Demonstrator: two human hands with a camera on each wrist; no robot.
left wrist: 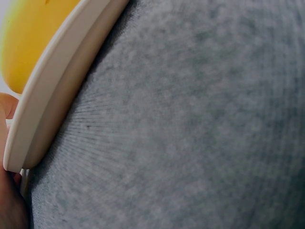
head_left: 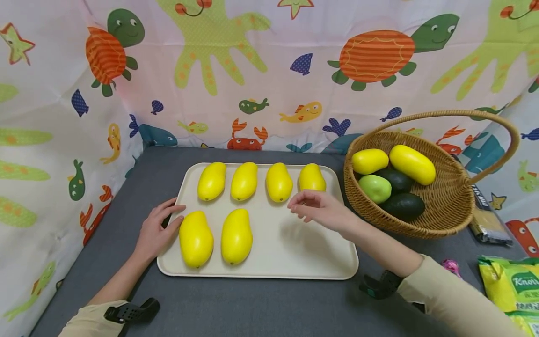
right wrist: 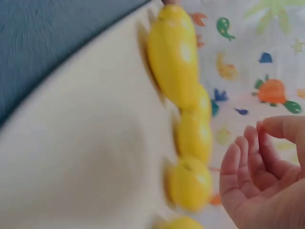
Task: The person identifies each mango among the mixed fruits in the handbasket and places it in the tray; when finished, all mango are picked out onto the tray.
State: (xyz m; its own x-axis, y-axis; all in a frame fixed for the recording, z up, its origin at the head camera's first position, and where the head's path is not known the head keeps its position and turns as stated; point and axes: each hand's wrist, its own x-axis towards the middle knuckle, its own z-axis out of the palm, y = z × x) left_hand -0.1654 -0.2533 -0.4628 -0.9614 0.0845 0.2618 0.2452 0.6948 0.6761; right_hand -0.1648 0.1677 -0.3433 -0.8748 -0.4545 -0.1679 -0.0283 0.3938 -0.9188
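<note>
A cream tray [head_left: 294, 262] on the grey table holds several yellow mangoes: a back row whose rightmost is a mango [head_left: 312, 178], and two in front [head_left: 195, 238] [head_left: 236, 235]. My left hand [head_left: 157, 229] rests with straight fingers on the tray's left edge [left wrist: 43, 109], beside the front-left mango [left wrist: 28, 33]. My right hand [head_left: 313, 209] hovers over the tray just in front of the rightmost back mango, fingers loosely curled [right wrist: 257, 167] and holding nothing. The row of mangoes [right wrist: 186, 119] shows blurred in the right wrist view.
A wicker basket [head_left: 446, 206] with a handle stands right of the tray, holding two yellow mangoes, a green fruit [head_left: 375, 188] and two dark avocados. Packets [head_left: 511, 285] lie at the right front. Patterned cloth walls surround the table.
</note>
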